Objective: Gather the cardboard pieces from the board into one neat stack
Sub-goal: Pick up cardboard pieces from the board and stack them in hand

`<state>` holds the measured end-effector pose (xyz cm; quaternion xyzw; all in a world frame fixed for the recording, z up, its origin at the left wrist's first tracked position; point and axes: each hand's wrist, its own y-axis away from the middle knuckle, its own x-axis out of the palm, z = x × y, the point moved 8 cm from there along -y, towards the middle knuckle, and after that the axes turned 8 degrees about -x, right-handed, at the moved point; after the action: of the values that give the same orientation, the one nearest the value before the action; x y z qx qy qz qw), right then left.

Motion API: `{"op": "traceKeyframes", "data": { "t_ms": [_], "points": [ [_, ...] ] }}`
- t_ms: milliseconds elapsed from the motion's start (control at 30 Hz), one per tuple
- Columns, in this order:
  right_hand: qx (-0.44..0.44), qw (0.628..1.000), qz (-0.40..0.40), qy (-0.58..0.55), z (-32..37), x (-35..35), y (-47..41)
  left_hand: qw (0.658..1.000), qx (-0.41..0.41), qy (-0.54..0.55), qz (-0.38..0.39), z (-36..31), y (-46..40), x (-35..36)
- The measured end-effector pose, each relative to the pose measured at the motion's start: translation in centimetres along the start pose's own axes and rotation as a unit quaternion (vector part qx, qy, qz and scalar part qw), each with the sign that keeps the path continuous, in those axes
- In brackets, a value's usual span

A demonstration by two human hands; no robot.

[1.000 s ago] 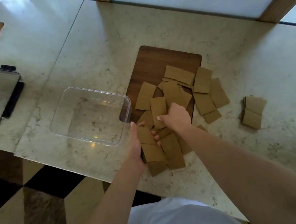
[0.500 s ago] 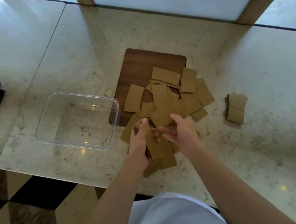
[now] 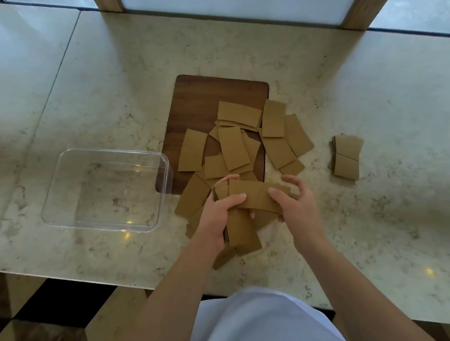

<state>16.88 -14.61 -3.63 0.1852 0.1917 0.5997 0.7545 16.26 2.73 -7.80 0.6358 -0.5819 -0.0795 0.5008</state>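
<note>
Several brown cardboard pieces lie scattered over the near right part of a dark wooden board and spill onto the marble counter. My left hand grips a small bundle of pieces standing on edge near the counter's front. My right hand holds the right end of a cardboard piece lying crosswise on that bundle; my left thumb presses its left end. A small stack of cardboard sits apart on the counter to the right.
A clear plastic container stands open on the counter left of the board, touching its near left corner. The counter's front edge runs just below my hands. A dark object shows at the far left edge.
My right hand drew back from the scattered pieces with one piece and laid it across the bundle in my left hand. The camera view shifted left and nearer.
</note>
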Motion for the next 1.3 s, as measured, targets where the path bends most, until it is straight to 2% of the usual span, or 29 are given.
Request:
{"op": "traceKeyframes", "data": {
  "t_ms": [133,200,300,367,500,567,667,733,867,933,1033,1133,1233,1300],
  "points": [
    [-0.012,0.986,0.084,0.141,-0.2,0.8,0.3,0.995,0.005,0.031,-0.091,0.0,-0.7,-1.3],
    [-0.005,0.983,0.115,0.142,-1.2,1.8,1.1,0.991,0.015,0.063,-0.115,0.2,-0.9,-1.7],
    [-0.006,0.979,0.128,0.155,-2.4,3.5,2.0,0.991,0.02,0.114,-0.066,0.7,-0.7,-1.2],
    [-0.032,0.977,0.116,0.177,-2.7,4.4,2.1,0.993,0.012,0.111,-0.042,1.3,-0.4,-1.3],
    [-0.142,0.93,0.139,0.31,-1.8,5.7,1.6,0.993,0.014,0.091,-0.076,1.7,0.2,-3.4],
    [-0.138,0.92,0.141,0.338,-2.4,5.3,0.6,0.989,0.023,0.102,-0.103,1.6,0.5,-4.9],
    [-0.102,0.918,0.101,0.371,-3.5,3.8,-1.8,0.982,0.023,0.171,-0.077,1.5,0.9,-5.5],
    [-0.142,0.877,0.122,0.442,-3.2,4.3,-2.7,0.978,0.001,0.202,-0.048,1.7,1.2,-5.5],
    [-0.272,0.73,0.256,0.573,-2.6,8.2,-3.1,0.971,-0.037,0.234,0.013,1.7,1.9,-5.4],
    [-0.293,0.697,0.283,0.59,-2.8,9.1,-2.9,0.97,-0.034,0.237,0.04,1.5,2.1,-5.3],
    [-0.32,0.697,0.256,0.588,-2.9,8.9,-2.5,0.975,-0.013,0.211,0.062,1.2,2.2,-5.5],
    [-0.313,0.712,0.225,0.586,-3.3,7.9,-2.5,0.978,-0.01,0.198,0.068,1.4,2.2,-5.8],
    [-0.278,0.726,0.222,0.589,-3.8,7.1,-2.6,0.977,-0.013,0.201,0.067,1.8,2.1,-5.9],
    [-0.205,0.759,0.257,0.562,-4.5,6.6,-2.6,0.978,-0.015,0.203,0.052,2.1,2.0,-6.0]
  ]
}}
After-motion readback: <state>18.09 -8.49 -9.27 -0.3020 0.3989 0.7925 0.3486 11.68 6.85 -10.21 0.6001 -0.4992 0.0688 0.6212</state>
